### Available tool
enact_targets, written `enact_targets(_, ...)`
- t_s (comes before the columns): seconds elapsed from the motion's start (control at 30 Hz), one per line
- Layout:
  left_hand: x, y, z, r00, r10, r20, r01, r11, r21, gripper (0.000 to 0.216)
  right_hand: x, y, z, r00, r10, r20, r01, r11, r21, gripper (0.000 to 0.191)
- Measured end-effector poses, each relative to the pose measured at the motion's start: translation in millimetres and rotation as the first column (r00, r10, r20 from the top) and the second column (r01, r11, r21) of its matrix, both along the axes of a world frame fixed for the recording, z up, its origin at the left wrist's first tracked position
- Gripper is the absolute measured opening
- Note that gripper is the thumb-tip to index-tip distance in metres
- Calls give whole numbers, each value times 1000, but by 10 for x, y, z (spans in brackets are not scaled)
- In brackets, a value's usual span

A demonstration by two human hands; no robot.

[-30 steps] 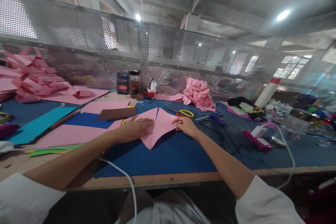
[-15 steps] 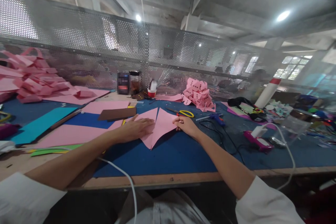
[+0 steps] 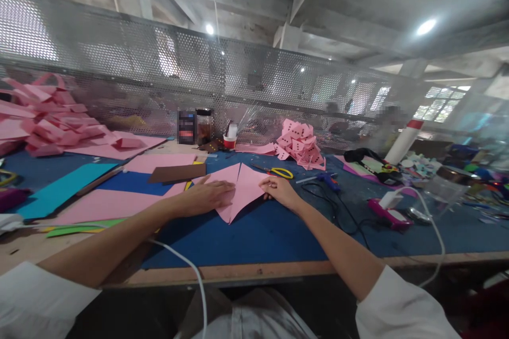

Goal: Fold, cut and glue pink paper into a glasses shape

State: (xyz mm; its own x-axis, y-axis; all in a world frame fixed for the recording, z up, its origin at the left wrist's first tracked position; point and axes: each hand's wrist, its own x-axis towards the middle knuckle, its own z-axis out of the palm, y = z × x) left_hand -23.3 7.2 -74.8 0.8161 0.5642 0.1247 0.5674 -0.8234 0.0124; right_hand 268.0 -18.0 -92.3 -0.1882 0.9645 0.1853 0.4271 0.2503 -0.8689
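Observation:
A pink sheet point(image 3: 248, 183), folded or seamed down its middle, lies on the blue mat point(image 3: 254, 246) in front of me. Its lower end comes to a point and its right part lifts off the mat. My left hand point(image 3: 212, 194) lies flat over the left part, fingers stretched out. At the right edge, my right hand point(image 3: 280, 190) pinches the sheet between thumb and fingers. Just behind that hand are scissors with yellow handles point(image 3: 282, 172). A brown strip point(image 3: 177, 172) rests on pink sheets beyond my left wrist.
A heap of pink pieces point(image 3: 51, 116) fills the back left. Dotted pink pieces point(image 3: 299, 143) are piled at the back middle. To the right are a blue glue gun point(image 3: 331, 181) with its cord and a magenta power strip point(image 3: 389, 214). A white cable point(image 3: 194, 270) hangs over the front edge.
My right hand, pinching the sheet's edge, has shifted very slightly left. My left hand stays flat in nearly the same place.

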Motion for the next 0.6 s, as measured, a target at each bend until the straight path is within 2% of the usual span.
enact_targets(0.17,-14,35,-45,999,-32,3,32,999,40,50,12,5,10,998,-9,70,11,999,-32,17)
enact_targets(0.33,-17,46,-58,998,-54,-19,55,996,67,48,10,-15,36,998,14,61,-11,998,-56,18)
enact_targets(0.6,-26,59,-61,999,-33,-14,34,999,33,47,19,-34,54,998,7,66,-3,998,-59,18)
